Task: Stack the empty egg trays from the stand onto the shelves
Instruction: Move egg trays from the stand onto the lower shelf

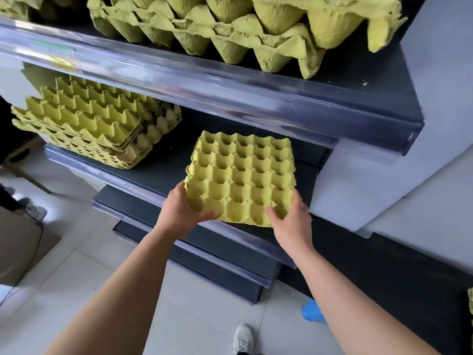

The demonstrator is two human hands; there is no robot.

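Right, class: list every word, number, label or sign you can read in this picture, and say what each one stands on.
No text here can be read.
Label behind the clear strip along the front of the upper shelf: yellow and green, too blurred to read.
Held egg tray: no print shows.
Stacked trays: no print shows.

Both bare forearms (122, 278) reach forward, the left hand (183, 210) and right hand (290, 217) gripping the near corners of one egg tray (240, 172) (thumbs lying on top).
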